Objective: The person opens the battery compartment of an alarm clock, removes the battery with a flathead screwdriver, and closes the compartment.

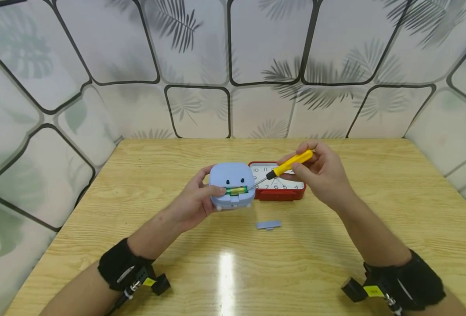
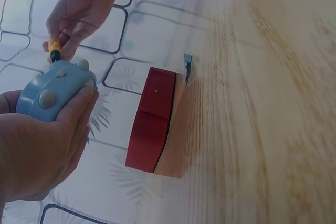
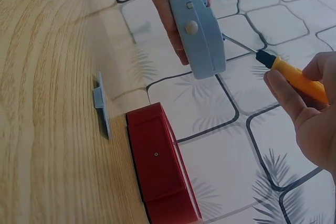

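Note:
My left hand (image 1: 193,199) grips a light blue clock (image 1: 232,173) by its left side, its back turned up toward the head camera. A green battery (image 1: 236,191) lies in the uncovered compartment, with the left thumb at its left end. In my right hand (image 1: 327,175) is a screwdriver (image 1: 294,163) with a yellow handle and black collar, held between thumb and fingers. Its thin metal shaft slants down-left, and the tip meets the compartment's right end. Whether the tip touches the battery cannot be told. The right wrist view shows the screwdriver (image 3: 296,80) reaching the clock (image 3: 199,35).
A red square clock (image 1: 279,194) with a white numbered dial lies behind the hands, partly covered by the screwdriver. The small blue battery cover (image 1: 268,225) rests on the wooden table (image 1: 169,281) nearer to me. A patterned wall (image 1: 264,109) borders the table's far edge.

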### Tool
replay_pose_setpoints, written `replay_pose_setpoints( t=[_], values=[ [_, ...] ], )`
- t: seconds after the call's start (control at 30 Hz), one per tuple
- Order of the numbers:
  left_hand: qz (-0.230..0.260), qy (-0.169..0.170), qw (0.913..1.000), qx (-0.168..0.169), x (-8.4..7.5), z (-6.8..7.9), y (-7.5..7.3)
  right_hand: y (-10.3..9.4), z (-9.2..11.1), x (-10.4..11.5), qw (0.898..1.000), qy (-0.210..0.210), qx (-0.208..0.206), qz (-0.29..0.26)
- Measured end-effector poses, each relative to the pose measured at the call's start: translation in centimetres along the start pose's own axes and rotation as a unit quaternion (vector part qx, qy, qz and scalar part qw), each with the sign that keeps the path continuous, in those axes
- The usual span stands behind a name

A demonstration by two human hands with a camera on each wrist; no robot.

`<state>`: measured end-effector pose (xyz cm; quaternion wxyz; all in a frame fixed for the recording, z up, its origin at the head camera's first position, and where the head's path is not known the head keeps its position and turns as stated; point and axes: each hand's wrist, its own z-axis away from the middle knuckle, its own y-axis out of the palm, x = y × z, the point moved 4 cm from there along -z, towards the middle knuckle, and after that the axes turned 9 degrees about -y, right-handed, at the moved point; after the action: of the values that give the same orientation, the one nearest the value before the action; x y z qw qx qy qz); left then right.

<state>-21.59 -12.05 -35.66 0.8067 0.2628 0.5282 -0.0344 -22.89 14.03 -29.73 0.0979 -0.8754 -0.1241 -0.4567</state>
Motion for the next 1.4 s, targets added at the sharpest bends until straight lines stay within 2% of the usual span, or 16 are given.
replay_pose_setpoints(
  t=[0.13, 0.23, 0.3, 0.4, 0.5, 0.6, 0.67, 0.83, 0.9, 1.07, 1.23, 1.4],
  values=[
    [-0.008, -0.013, 0.9998, -0.014, 0.1, -0.1, -0.1, 0.4, 0.0, 0.5, 0.998, -0.04, 0.016, 0.048],
    [-0.02, -0.025, 0.9991, -0.027, 0.2, -0.2, 0.0, 0.8, 0.3, 1.2, 0.991, -0.066, 0.027, 0.113],
    [-0.029, -0.032, 0.9984, -0.036, 0.3, -0.1, 0.0, 1.1, 0.4, 1.7, 0.981, -0.086, 0.04, 0.167],
    [-0.043, -0.036, 0.9974, -0.047, 0.3, -0.1, 0.1, 1.6, 0.7, 2.4, 0.96, -0.12, 0.064, 0.244],
    [-0.053, -0.036, 0.9967, -0.05, 0.4, -0.1, 0.2, 2.2, 1.0, 3.0, 0.943, -0.15, 0.086, 0.283],
    [-0.062, -0.036, 0.9962, -0.049, 0.5, -0.2, 0.2, 2.6, 1.2, 3.3, 0.935, -0.167, 0.099, 0.296],
    [-0.062, -0.034, 0.9964, -0.048, 0.5, -0.1, 0.2, 2.6, 1.1, 3.2, 0.938, -0.166, 0.094, 0.288],
    [-0.044, -0.025, 0.9978, -0.043, 0.3, 0.0, 0.3, 1.7, 0.8, 2.9, 0.963, -0.132, 0.05, 0.231],
    [-0.037, -0.022, 0.9983, -0.04, 0.2, 0.0, 0.3, 1.5, 0.7, 2.8, 0.969, -0.12, 0.039, 0.211],
    [-0.027, -0.011, 0.9992, -0.026, 0.2, 0.1, 0.3, 1.3, 0.6, 2.7, 0.978, -0.1, 0.028, 0.179],
    [-0.019, -0.008, 0.9997, -0.014, 0.1, 0.1, 0.3, 1.0, 0.4, 2.3, 0.991, -0.071, 0.012, 0.113],
    [-0.008, -0.006, 0.9999, -0.005, 0.1, 0.1, 0.2, 0.7, 0.2, 2.0, 0.996, -0.049, -0.004, 0.069]
  ],
)
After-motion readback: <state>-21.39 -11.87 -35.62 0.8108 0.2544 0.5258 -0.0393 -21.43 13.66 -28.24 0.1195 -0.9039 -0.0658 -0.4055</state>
